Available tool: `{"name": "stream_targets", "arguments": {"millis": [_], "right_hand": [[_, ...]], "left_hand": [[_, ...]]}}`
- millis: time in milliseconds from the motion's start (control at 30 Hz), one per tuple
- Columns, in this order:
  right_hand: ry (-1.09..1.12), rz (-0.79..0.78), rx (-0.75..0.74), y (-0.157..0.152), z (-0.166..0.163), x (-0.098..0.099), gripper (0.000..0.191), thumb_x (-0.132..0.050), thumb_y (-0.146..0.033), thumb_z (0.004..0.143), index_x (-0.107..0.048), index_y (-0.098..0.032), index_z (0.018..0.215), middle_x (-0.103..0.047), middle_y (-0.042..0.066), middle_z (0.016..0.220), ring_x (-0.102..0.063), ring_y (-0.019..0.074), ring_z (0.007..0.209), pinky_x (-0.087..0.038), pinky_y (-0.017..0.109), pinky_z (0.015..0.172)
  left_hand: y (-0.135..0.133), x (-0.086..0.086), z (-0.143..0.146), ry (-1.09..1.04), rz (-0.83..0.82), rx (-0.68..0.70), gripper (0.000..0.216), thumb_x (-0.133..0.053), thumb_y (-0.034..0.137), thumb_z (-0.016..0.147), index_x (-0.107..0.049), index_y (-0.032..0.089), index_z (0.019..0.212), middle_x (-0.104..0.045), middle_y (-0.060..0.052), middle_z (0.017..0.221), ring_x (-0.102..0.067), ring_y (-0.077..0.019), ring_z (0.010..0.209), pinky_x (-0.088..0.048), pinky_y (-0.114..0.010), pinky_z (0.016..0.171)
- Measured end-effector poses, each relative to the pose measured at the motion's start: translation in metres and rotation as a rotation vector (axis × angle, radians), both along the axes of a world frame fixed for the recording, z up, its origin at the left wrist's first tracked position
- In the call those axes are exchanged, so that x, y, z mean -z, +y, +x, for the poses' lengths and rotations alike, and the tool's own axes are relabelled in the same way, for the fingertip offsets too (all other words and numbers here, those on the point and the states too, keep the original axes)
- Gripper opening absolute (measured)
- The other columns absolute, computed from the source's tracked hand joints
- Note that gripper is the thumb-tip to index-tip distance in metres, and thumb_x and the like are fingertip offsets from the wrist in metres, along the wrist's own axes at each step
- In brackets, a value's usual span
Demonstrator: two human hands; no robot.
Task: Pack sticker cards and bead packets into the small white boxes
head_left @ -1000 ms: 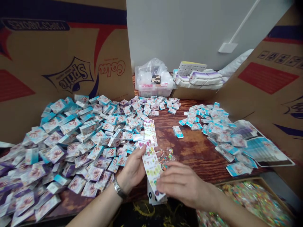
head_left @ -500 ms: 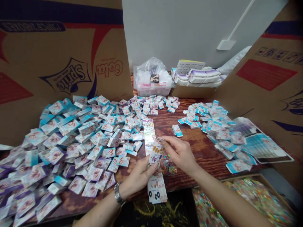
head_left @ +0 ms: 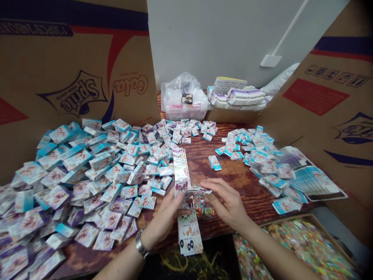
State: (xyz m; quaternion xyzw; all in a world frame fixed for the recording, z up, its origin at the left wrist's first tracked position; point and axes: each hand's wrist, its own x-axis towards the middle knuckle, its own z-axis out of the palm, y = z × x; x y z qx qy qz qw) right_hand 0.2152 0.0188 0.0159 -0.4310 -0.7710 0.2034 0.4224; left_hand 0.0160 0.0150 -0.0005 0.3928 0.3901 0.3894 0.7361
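A small sheet of nail stickers [head_left: 194, 189] is bent between my two hands. My left hand [head_left: 165, 214], with a metal watch at the wrist, grips its left end. At the right end, the fingers and thumb of my right hand [head_left: 229, 200] close on the sheet. Beyond my left hand lies a long stack of sticker strips [head_left: 180, 165], printed with coloured nail shapes. Another stack of sticker sheets [head_left: 190, 235] overhangs the table's front edge. Small clear packets with colourful bits [head_left: 204, 206] lie under my right hand, partly covered.
A big heap of small white, blue and purple boxes [head_left: 96, 171] spreads over the left. Flatter open boxes [head_left: 262, 157] lie at the right beside a printed sheet [head_left: 317, 179]. Large cartons [head_left: 116, 50] flank the table. A box of colourful packets [head_left: 309, 245] stands below right.
The sticker sheet was upright and facing me; now it is tipped flat and bent between my hands. My right hand has lowered slightly. The view has shifted a little.
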Motion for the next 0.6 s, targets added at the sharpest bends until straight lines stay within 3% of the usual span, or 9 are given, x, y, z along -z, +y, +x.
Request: {"name": "stream_targets", "arguments": {"millis": [100, 167, 267, 400, 500, 600], "right_hand": [[0.03, -0.049, -0.112, -0.005, 0.004, 0.001, 0.028, -0.047, -0.031, 0.093, -0.06, -0.023, 0.116, -0.062, 0.009, 0.108, -0.06, 0.0199, 0.101, -0.051, 0.035, 0.084], [0.086, -0.141, -0.199, -0.007, 0.006, 0.001, 0.042, -0.036, -0.048, 0.094, -0.062, -0.022, 0.115, -0.063, 0.009, 0.106, -0.061, 0.0211, 0.099, -0.051, 0.036, 0.082], [0.163, -0.332, -0.204, -0.003, 0.006, 0.002, 0.054, -0.024, -0.056, 0.094, -0.062, -0.022, 0.112, -0.065, 0.008, 0.099, -0.063, 0.0195, 0.09, -0.053, 0.034, 0.075], [0.104, -0.386, -0.037, 0.016, -0.006, 0.001, 0.029, -0.048, -0.042, 0.091, -0.06, -0.023, 0.111, -0.065, 0.006, 0.1, -0.062, 0.0172, 0.088, -0.05, 0.03, 0.074], [0.035, -0.382, -0.037, 0.027, -0.017, -0.003, 0.022, -0.057, -0.04, 0.087, -0.063, -0.021, 0.097, -0.064, 0.002, 0.087, -0.06, 0.015, 0.078, -0.047, 0.026, 0.066], [-0.046, -0.325, -0.068, 0.029, -0.024, -0.005, 0.02, -0.059, -0.037, 0.086, -0.062, -0.019, 0.078, -0.061, 0.0, 0.074, -0.057, 0.0134, 0.07, -0.042, 0.025, 0.063]], "left_hand": [[0.004, 0.001, -0.002, -0.098, -0.121, -0.121, 0.047, -0.047, 0.051, 0.086, -0.051, 0.018, 0.12, -0.059, -0.014, 0.12, -0.06, -0.0268, 0.102, -0.053, -0.04, 0.074], [0.008, 0.001, -0.004, -0.098, -0.157, -0.193, 0.043, -0.053, 0.048, 0.084, -0.054, 0.018, 0.115, -0.064, -0.012, 0.11, -0.063, -0.026, 0.095, -0.053, -0.041, 0.075], [0.011, 0.001, -0.006, -0.061, -0.156, -0.148, 0.039, -0.055, 0.045, 0.083, -0.056, 0.018, 0.11, -0.067, -0.012, 0.104, -0.066, -0.025, 0.086, -0.052, -0.042, 0.077], [0.012, 0.0, -0.006, 0.101, 0.086, 0.033, 0.04, -0.053, 0.04, 0.086, -0.052, 0.017, 0.119, -0.063, -0.013, 0.115, -0.062, -0.0258, 0.099, -0.048, -0.043, 0.086], [0.014, 0.001, -0.005, 0.293, 0.315, 0.066, 0.046, -0.055, 0.037, 0.085, -0.048, 0.019, 0.126, -0.056, -0.011, 0.127, -0.052, -0.0252, 0.116, -0.036, -0.043, 0.101], [0.016, 0.004, -0.006, 0.343, 0.336, 0.054, 0.051, -0.06, 0.036, 0.081, -0.047, 0.018, 0.127, -0.053, -0.011, 0.131, -0.047, -0.0257, 0.12, -0.033, -0.041, 0.104]]}}
